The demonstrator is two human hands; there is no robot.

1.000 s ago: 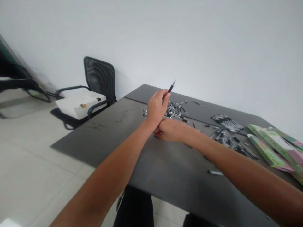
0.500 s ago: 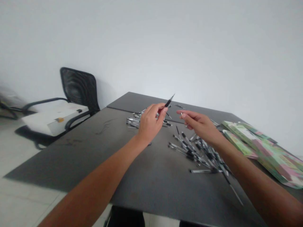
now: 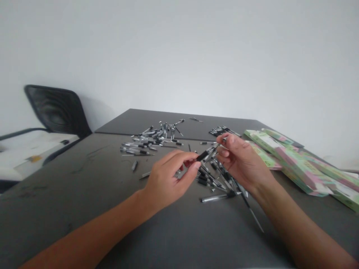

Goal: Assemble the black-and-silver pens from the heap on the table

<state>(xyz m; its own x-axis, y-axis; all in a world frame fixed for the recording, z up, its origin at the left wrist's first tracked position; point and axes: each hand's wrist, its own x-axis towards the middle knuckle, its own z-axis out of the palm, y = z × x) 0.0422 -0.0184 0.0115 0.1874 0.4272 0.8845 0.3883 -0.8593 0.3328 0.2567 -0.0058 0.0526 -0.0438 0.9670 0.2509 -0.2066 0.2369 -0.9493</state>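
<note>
My left hand [image 3: 169, 177] pinches a pen [image 3: 202, 155] by its black grip. The pen's front end points up and right, toward my other hand. Facing it, my right hand [image 3: 242, 160] has thumb and forefinger closed on a small piece, too little to make out. Under both hands spreads a pile of clear pens [image 3: 214, 181] with black grips, partly covered by the fingers. A single pen barrel [image 3: 214, 198] lies at the pile's near side.
More loose pens [image 3: 151, 142] are heaped at the middle left of the dark table [image 3: 168, 231]. A neat row of pens [image 3: 221, 130] lies farther back. Green and pink boxes [image 3: 291, 160] stand at the right. A black mesh chair [image 3: 58, 110] is at the left.
My view has turned right and the hands are lower over the pile. The pen in my left hand has tilted over toward my right hand, and the hands are closer together.
</note>
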